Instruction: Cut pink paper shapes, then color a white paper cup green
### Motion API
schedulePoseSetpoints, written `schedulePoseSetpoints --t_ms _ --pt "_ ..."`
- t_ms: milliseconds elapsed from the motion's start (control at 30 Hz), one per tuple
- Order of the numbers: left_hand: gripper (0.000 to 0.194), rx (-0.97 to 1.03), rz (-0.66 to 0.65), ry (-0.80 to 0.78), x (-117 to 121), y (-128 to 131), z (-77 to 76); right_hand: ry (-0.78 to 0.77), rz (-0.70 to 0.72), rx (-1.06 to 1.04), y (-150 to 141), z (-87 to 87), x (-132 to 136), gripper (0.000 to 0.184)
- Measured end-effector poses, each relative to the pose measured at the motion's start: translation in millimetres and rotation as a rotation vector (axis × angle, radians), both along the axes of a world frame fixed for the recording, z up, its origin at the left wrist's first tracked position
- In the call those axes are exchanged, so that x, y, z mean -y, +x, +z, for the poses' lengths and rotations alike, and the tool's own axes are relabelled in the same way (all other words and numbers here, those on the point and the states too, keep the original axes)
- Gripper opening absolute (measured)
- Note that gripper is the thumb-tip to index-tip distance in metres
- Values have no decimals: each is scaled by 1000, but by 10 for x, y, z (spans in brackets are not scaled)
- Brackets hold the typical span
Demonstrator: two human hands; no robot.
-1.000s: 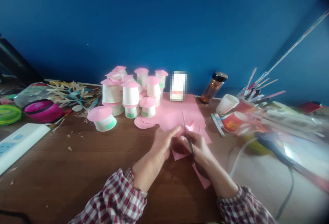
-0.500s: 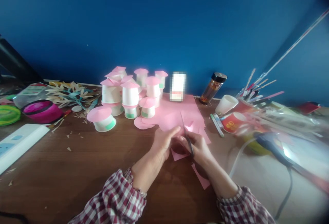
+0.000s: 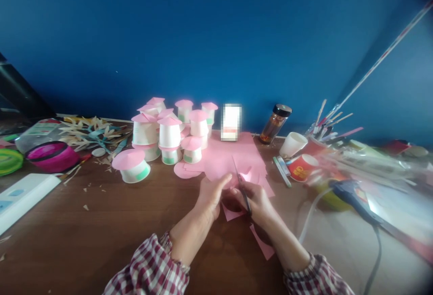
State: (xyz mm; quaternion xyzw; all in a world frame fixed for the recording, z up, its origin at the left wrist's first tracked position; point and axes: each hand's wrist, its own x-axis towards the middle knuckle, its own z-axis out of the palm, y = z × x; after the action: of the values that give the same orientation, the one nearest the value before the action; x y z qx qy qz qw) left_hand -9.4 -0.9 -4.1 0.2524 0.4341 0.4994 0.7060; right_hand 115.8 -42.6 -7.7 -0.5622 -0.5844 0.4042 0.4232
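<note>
My right hand (image 3: pixel 260 201) is closed around the dark handles of a pair of scissors (image 3: pixel 248 205), whose thin blades point away from me. Close by on the left, my left hand (image 3: pixel 210 198) pinches a piece of pink paper, largely hidden by the fingers and hard to tell from the sheets behind. Beyond both hands lies a stack of pink paper sheets (image 3: pixel 233 146). Pink offcuts (image 3: pixel 263 242) rest on the brown table beneath my wrists. To the left stand several white paper cups (image 3: pixel 169 133) topped with pink paper cones, some stacked.
A glue gun (image 3: pixel 355 200) with a cord lies at right, near a red paper cup (image 3: pixel 303 167), a white cup (image 3: pixel 293 144) and a dark-lidded bottle (image 3: pixel 272 126). At left are a power strip (image 3: pixel 29 198), a magenta tape roll (image 3: pixel 52 156) and a pile of paper strips (image 3: pixel 96 135).
The camera view has tilted up slightly, so the table things sit lower in the picture. Both hands keep nearly the same grip and position over the paper.
</note>
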Motion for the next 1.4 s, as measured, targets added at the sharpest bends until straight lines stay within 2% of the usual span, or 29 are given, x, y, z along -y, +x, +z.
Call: schedulePoseSetpoints --t_ms 300,733,1067,1233,1400 --pt "40 -27 -24 6 4 -12 -43 -10 32 -77 -7 31 12 38" --pt "39 -26 -20 7 -16 2 -62 8 6 0 9 -3 -5 32" --pt "34 25 -40 1 16 -14 37 7 -37 57 25 -15 -12 27" --pt "36 29 -10 25 28 0 11 29 -65 119 31 -27 -24 26" --pt "34 -32 5 15 9 8 -10 17 -41 60 30 -33 -30 25"
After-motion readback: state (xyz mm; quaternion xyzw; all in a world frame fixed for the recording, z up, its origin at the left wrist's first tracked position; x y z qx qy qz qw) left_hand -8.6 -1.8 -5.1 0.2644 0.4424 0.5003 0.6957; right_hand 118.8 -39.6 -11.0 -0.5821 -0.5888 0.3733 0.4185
